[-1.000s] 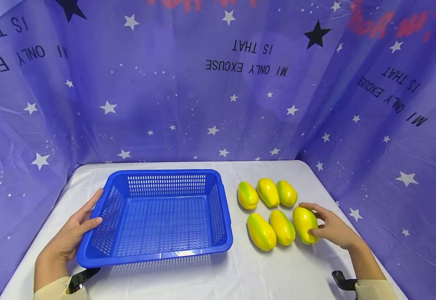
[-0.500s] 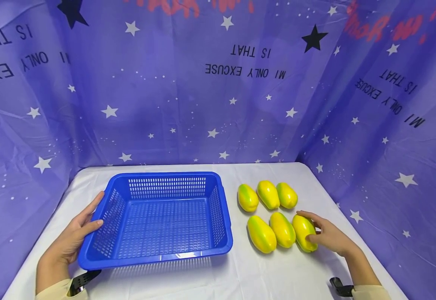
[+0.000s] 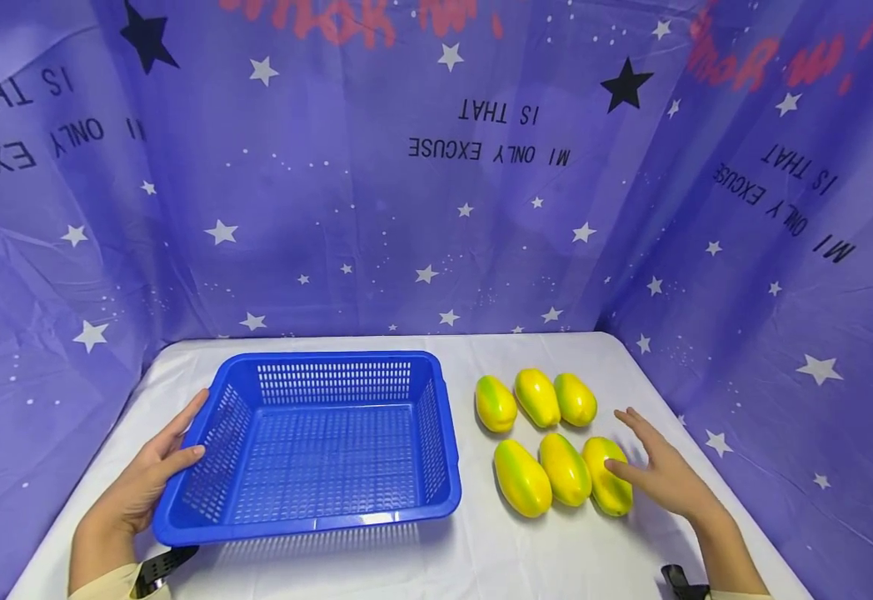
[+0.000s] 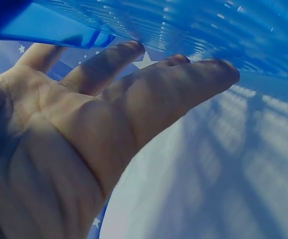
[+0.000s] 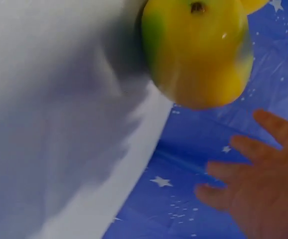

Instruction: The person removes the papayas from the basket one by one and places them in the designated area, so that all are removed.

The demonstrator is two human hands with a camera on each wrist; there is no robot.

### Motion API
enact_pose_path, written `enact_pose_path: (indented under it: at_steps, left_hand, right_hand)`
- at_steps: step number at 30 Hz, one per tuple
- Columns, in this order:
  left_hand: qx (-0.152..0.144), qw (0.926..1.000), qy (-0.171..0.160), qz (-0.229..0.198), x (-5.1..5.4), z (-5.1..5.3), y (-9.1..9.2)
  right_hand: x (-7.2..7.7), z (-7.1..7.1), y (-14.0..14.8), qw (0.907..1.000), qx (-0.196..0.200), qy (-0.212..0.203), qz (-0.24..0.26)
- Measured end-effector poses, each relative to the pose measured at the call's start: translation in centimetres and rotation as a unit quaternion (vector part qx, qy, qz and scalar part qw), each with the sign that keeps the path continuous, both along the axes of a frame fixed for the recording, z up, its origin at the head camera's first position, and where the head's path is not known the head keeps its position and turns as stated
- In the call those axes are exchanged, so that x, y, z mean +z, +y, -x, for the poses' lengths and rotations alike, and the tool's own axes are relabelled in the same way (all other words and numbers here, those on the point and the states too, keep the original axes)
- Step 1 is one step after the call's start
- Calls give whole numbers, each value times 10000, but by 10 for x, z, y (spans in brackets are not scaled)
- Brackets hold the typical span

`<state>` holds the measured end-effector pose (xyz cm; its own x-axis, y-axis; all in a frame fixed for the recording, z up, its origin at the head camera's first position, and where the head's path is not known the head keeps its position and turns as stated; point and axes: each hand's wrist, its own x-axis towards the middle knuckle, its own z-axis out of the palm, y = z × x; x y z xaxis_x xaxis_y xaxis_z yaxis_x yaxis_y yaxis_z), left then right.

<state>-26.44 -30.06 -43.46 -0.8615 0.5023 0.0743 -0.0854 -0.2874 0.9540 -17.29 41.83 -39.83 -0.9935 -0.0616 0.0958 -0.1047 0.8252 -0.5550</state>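
At the left stands a blue plastic basket (image 3: pixel 331 450) with perforated sides and nothing in it. My left hand (image 3: pixel 137 479) holds its left rim, thumb over the edge. In the left wrist view, fingers (image 4: pixel 174 89) of that hand reach under the basket (image 4: pixel 209 30). Yellow-green papayas lie to the right in two rows of three. My right hand (image 3: pixel 665 475) is beside the front row's rightmost papaya (image 3: pixel 607 477), fingers spread and gripping nothing. The thumb overlaps that papaya in the head view; whether it touches is unclear. The right wrist view shows a papaya (image 5: pixel 199 55) apart from the fingers.
A white cloth covers the table (image 3: pixel 474 550). The back row of papayas includes a left one (image 3: pixel 496 404), a middle one (image 3: pixel 537 398) and a right one (image 3: pixel 576 400). Purple star-printed curtains (image 3: pixel 376 208) rise behind and at both sides.
My right hand has let go of the front-right papaya and drawn back to the right, fingers spreading. That papaya now lies beside its row. My left hand stays on the basket.
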Motion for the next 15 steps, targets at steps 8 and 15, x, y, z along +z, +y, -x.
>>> enact_pose_path:
  at_steps: [8,15]
  left_hand:
    - [326,9949,617,726,4,-5,-23]
    - [1901,8734,2333,3830,31,-5,-10]
  right_hand:
    - [17,11,-47,9867,142,1183,-1104]
    - [30,23,-76,9829,239,1374,-1201]
